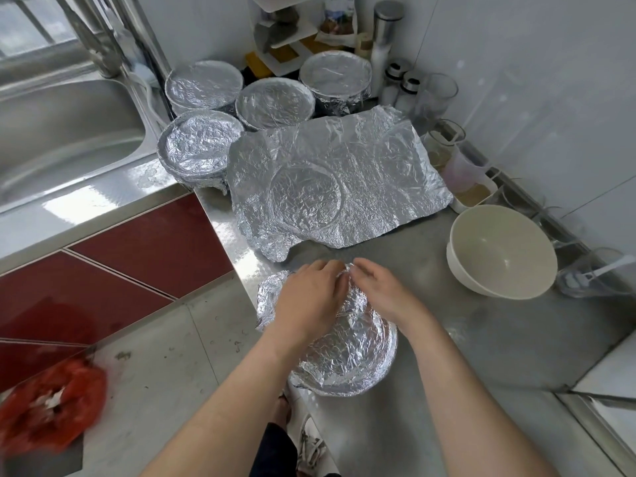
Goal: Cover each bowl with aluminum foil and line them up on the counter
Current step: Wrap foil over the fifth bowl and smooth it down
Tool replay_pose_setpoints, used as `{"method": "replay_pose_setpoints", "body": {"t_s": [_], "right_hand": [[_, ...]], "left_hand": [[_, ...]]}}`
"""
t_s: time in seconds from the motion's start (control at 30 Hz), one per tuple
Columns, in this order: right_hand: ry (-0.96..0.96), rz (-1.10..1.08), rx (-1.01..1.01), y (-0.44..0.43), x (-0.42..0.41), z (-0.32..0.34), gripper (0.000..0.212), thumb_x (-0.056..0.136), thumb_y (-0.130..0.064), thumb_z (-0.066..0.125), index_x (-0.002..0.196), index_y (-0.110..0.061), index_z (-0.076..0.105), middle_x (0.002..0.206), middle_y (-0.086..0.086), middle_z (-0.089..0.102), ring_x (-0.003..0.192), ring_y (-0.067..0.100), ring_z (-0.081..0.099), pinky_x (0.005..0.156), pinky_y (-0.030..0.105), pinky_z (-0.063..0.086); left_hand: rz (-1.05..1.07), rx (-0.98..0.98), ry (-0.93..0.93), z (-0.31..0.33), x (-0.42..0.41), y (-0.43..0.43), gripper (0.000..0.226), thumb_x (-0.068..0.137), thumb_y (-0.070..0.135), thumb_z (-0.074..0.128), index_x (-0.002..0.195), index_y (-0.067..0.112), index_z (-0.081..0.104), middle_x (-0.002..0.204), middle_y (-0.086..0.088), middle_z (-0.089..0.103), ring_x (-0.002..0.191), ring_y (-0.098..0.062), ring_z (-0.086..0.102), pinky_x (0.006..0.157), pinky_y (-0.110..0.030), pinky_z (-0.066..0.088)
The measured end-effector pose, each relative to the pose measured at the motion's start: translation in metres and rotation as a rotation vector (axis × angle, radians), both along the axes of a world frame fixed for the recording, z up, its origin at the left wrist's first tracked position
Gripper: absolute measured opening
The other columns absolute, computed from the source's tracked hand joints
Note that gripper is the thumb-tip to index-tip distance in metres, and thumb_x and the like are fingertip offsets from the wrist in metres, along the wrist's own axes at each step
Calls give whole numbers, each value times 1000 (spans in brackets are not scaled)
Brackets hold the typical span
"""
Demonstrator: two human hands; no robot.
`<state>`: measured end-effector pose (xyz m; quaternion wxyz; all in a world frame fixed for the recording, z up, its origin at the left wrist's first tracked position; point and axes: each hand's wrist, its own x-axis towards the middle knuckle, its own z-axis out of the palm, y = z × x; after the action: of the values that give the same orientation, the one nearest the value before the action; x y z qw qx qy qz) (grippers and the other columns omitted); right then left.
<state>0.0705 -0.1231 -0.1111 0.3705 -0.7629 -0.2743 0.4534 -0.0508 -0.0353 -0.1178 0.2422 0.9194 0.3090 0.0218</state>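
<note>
Foil-wrapped bowl [347,356]: lower centre of frame, on the counter [481,339].
Left hand [306,297]: I see it pinching foil [346,270] at the far rim.
Right hand [382,290]: pinching the same fold, beside the left.
Uncovered bowl [499,249]: right of frame.

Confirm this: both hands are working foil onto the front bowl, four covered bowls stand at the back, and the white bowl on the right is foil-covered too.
Wrong on one point: the head view shows the white bowl bare, with no foil. The rest holds: the left hand and right hand grip the foil-wrapped front bowl, with four covered bowls behind.
</note>
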Motion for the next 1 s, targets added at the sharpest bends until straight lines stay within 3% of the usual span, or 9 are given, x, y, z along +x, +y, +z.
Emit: {"method": "replay_pose_setpoints", "body": {"t_s": [0.2,0.3,0.47,0.63,0.7,0.77,0.83,0.9,1.0], "right_hand": [[-43,89,21,4,0,-2,43,101,-41,40,99,-6,65,99,24,66,98,41,58,90,50,45],[-18,81,72,3,2,-4,40,102,-34,42,78,-8,60,65,3,46,63,15,41,65,33,34],[26,63,138,2,3,-7,32,103,-21,41,77,-11,56,62,-9,36,53,-2,31,55,20,27],[65,75,66,1,4,-10,24,103,-30,40,116,-20,58,106,-7,62,97,0,55,92,25,42],[77,63,43,0,5,-11,39,102,-36,42,137,-20,46,132,-7,52,122,10,49,108,32,37],[88,67,26,0,6,-10,42,102,-38,42,140,-20,45,129,-14,47,125,9,45,109,32,35],[19,120,28,-3,8,-13,24,102,-36,40,104,-30,64,95,-26,58,94,4,56,87,30,44],[-31,115,65,-4,5,-13,40,102,-33,43,64,-27,54,57,-18,40,58,4,36,62,30,31],[-48,80,101,-5,3,-16,42,101,-33,46,63,-16,53,56,-11,25,53,7,24,59,30,21]], "left_hand": [[-4,49,-37,-4,2,1,29,104,36,36,93,17,55,84,0,58,77,-25,55,61,-33,32],[-19,26,-74,-5,3,2,28,103,34,39,102,15,59,91,-3,64,82,-27,57,64,-36,39],[-15,-26,-121,0,2,3,29,102,30,45,120,14,60,108,-6,64,93,-28,61,73,-39,46],[14,-56,-122,5,2,3,34,101,31,47,130,16,55,121,-6,61,100,-29,63,77,-41,50],[49,-12,-103,5,1,1,38,101,35,47,133,16,54,124,-4,62,109,-26,61,91,-41,46],[159,81,-47,3,-1,-1,44,100,46,44,134,19,52,126,1,61,117,-21,57,107,-43,33],[232,84,25,2,-2,-1,44,99,51,40,130,24,56,121,4,63,115,-19,57,109,-43,29],[200,43,49,1,-1,1,39,100,51,37,115,26,64,109,4,68,105,-19,62,100,-40,36],[162,-15,3,0,-2,3,37,101,47,39,104,24,67,95,2,72,91,-22,65,80,-36,47]]}}
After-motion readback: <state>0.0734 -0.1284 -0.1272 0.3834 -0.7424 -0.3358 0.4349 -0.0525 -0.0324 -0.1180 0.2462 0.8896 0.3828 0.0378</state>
